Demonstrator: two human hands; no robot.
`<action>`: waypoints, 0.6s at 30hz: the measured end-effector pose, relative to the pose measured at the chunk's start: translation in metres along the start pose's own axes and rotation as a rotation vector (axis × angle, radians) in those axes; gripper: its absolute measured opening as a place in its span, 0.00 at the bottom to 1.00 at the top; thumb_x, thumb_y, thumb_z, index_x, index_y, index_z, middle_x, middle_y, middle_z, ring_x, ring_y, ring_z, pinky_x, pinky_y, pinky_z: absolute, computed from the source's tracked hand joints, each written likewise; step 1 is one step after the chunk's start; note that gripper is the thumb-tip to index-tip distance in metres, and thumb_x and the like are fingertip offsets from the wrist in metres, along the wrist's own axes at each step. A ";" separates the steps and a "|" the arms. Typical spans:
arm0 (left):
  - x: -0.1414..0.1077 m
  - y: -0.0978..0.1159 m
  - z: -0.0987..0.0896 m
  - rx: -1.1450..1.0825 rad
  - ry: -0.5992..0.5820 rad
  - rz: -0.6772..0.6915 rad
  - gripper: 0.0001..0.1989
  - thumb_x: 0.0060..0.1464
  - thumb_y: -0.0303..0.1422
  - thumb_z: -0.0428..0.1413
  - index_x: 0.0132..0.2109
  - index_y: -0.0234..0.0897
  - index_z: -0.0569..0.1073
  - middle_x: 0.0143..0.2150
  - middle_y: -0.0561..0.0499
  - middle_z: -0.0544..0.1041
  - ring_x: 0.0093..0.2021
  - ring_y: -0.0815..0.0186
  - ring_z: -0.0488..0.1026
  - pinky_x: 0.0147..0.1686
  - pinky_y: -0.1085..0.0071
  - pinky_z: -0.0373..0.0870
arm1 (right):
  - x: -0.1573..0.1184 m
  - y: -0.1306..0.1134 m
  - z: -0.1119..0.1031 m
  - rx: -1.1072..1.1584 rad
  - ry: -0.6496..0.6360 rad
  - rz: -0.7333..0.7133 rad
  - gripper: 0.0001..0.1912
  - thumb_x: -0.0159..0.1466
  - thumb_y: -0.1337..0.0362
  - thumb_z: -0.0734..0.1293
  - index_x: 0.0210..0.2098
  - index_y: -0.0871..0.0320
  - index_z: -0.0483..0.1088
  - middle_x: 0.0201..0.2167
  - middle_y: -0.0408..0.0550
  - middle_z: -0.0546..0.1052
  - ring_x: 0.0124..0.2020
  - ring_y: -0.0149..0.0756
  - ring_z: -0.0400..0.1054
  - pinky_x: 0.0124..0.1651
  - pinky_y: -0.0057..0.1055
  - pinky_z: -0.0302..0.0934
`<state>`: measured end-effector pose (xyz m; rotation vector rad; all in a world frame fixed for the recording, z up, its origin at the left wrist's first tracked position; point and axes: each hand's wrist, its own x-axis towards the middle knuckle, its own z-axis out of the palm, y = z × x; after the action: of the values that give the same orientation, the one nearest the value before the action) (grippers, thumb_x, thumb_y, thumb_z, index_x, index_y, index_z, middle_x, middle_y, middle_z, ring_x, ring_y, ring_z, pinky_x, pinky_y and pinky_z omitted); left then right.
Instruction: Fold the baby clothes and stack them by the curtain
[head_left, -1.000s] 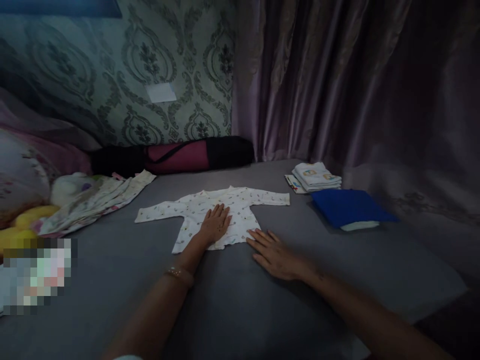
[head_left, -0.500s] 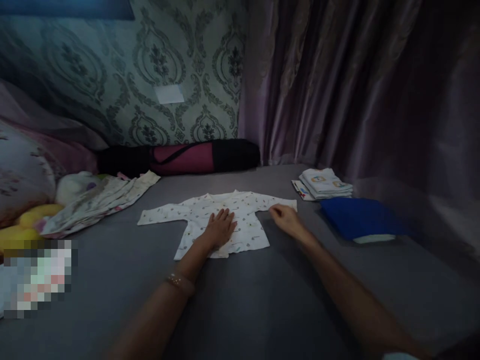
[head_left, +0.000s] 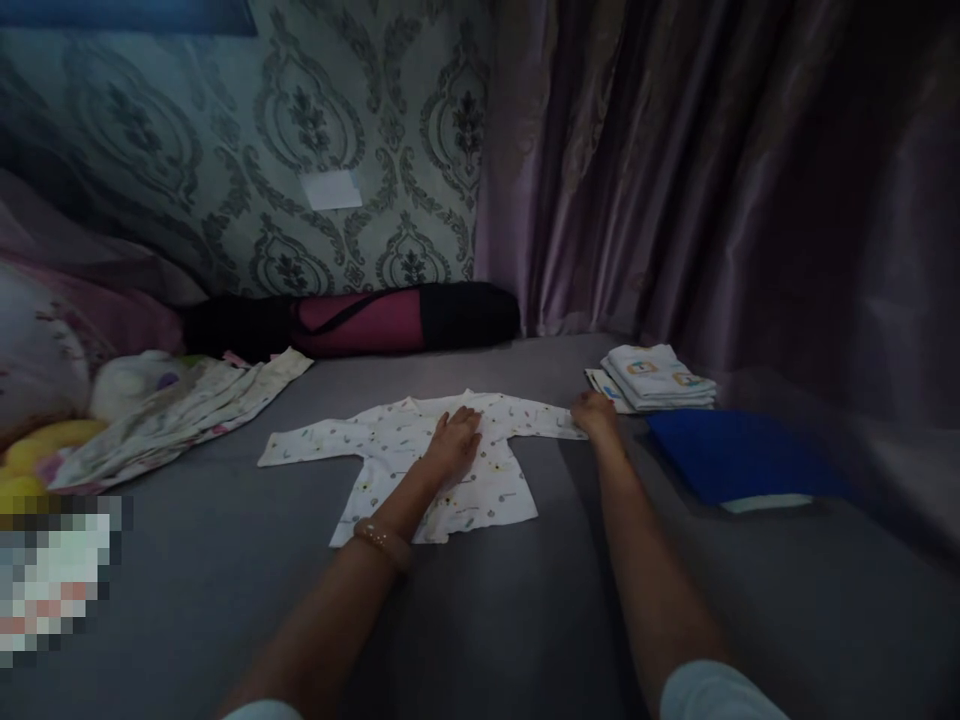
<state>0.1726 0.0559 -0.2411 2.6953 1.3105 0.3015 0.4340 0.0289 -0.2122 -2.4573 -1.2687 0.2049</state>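
Note:
A small white long-sleeved baby shirt (head_left: 397, 450) with a scattered print lies spread on the grey bed sheet (head_left: 187, 600), both sleeves out to the sides. My left hand (head_left: 454, 443) rests flat on the upper middle of the shirt, fingers stretched out. At the cuff of the right-hand sleeve is my right hand (head_left: 596, 412), its fingers closed on the sleeve end. The hand hides part of that cuff. A bracelet (head_left: 384, 545) circles my left wrist.
To the right are a stack of folded white cloths (head_left: 660, 375) and a folded blue cloth (head_left: 739, 455). Crumpled printed clothing (head_left: 172, 415) and plush toys (head_left: 135, 385) lie on the left. A black and maroon long bag (head_left: 360, 322) runs along the wall, beside a curtain (head_left: 600, 180).
My right hand has moved outward along the sleeve to its cuff. My left hand has slid slightly up and right on the shirt. The view has shifted a little.

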 end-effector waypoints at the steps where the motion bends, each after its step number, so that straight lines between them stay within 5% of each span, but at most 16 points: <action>1: 0.003 0.001 0.000 0.010 0.006 -0.008 0.23 0.62 0.33 0.41 0.62 0.35 0.60 0.66 0.42 0.60 0.67 0.61 0.52 0.65 0.55 0.45 | -0.004 -0.010 0.006 -0.001 0.005 -0.051 0.22 0.66 0.62 0.55 0.53 0.64 0.69 0.50 0.61 0.74 0.52 0.44 0.68 0.52 0.34 0.59; 5: 0.014 0.003 0.002 0.119 0.144 -0.155 0.27 0.62 0.35 0.39 0.65 0.28 0.56 0.68 0.38 0.54 0.69 0.56 0.47 0.66 0.55 0.42 | -0.030 -0.057 0.036 -0.060 0.003 -0.538 0.27 0.68 0.59 0.52 0.63 0.65 0.57 0.65 0.58 0.58 0.67 0.48 0.46 0.65 0.48 0.39; 7: 0.017 -0.002 0.008 0.164 0.217 -0.296 0.29 0.63 0.38 0.36 0.66 0.23 0.54 0.68 0.35 0.52 0.69 0.53 0.45 0.66 0.53 0.41 | -0.042 -0.075 0.051 -0.070 -0.023 -0.659 0.29 0.69 0.57 0.50 0.65 0.65 0.53 0.67 0.56 0.54 0.68 0.45 0.41 0.67 0.48 0.32; 14: 0.018 -0.016 0.026 0.123 0.027 -0.460 0.36 0.63 0.45 0.33 0.66 0.17 0.53 0.68 0.32 0.51 0.69 0.49 0.46 0.65 0.54 0.43 | -0.048 -0.083 0.082 -0.119 -0.208 -0.636 0.32 0.69 0.55 0.47 0.67 0.69 0.48 0.69 0.55 0.47 0.69 0.41 0.37 0.67 0.44 0.29; 18: 0.020 -0.020 0.013 0.033 -0.054 -0.427 0.36 0.63 0.47 0.34 0.66 0.20 0.52 0.69 0.34 0.49 0.69 0.51 0.44 0.65 0.56 0.45 | -0.038 -0.082 0.075 -0.103 -0.297 -0.631 0.33 0.69 0.54 0.45 0.67 0.68 0.46 0.69 0.54 0.45 0.69 0.40 0.35 0.68 0.45 0.30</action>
<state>0.1726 0.0833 -0.2549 2.3424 1.8330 0.1583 0.3279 0.0599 -0.2513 -2.0196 -2.1524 0.3446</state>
